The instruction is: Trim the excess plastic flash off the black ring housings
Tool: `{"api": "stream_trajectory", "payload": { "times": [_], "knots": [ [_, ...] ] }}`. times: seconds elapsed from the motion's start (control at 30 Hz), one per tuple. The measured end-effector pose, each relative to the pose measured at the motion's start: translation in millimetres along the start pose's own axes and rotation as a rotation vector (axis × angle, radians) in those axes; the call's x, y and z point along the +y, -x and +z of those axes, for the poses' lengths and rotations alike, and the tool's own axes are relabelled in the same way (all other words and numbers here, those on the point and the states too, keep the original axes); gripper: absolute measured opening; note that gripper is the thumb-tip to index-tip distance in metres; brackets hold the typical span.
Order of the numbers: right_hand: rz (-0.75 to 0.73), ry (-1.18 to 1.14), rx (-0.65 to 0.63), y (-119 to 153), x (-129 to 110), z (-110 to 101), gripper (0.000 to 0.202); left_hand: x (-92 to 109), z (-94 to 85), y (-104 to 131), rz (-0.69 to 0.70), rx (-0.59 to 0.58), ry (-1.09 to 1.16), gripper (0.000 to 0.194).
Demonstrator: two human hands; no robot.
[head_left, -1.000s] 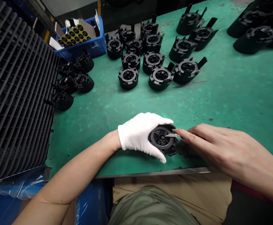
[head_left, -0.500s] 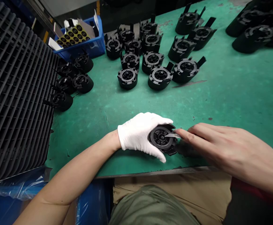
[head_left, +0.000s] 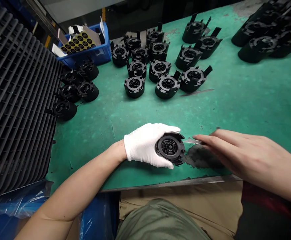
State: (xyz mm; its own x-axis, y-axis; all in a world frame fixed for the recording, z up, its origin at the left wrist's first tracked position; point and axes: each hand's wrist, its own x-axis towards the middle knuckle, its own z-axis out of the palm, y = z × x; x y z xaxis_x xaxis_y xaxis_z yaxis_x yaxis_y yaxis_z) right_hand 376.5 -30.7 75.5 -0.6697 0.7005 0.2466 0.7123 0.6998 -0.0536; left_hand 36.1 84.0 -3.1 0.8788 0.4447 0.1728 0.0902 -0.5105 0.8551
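A round black plastic part (head_left: 170,147) stands near the front edge of the green table, its ringed face up. My left hand (head_left: 149,145), in a white glove, wraps round its left side with thumb and fingers. To the right of the part, my bare right hand (head_left: 237,153) grips a small knife (head_left: 192,141). The knife's pointed blade faces left, close to the part's right rim and apart from its face. The fingertips of my right hand lie partly hidden behind the back of the hand.
Several similar black parts (head_left: 167,86) stand across the back of the green table (head_left: 97,133), more at the left and far right. A blue bin (head_left: 95,55) holds a sheet of round stickers (head_left: 76,43). Black racks (head_left: 17,100) rise at the left.
The knife in my right hand has moved right, off the part's face to beside its rim. My left hand still holds the part. The view has shifted slightly.
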Motion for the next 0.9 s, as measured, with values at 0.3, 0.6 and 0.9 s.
{"api": "stream_trajectory", "payload": {
  "times": [0.3,0.6,0.9],
  "knots": [
    [0.018,-0.009,-0.026,2.2,-2.0,16.4,0.058,6.7,-8.2,-3.4,-0.038,-0.064,-0.015,0.123],
    [-0.068,0.058,-0.085,6.8,-8.0,8.0,0.077,1.0,-5.6,-3.8,-0.051,-0.094,-0.1,0.12],
    [-0.249,-0.012,-0.121,-6.2,32.1,11.2,0.069,4.0,-10.2,-6.3,-0.049,-0.12,-0.057,0.119]
  ]
}}
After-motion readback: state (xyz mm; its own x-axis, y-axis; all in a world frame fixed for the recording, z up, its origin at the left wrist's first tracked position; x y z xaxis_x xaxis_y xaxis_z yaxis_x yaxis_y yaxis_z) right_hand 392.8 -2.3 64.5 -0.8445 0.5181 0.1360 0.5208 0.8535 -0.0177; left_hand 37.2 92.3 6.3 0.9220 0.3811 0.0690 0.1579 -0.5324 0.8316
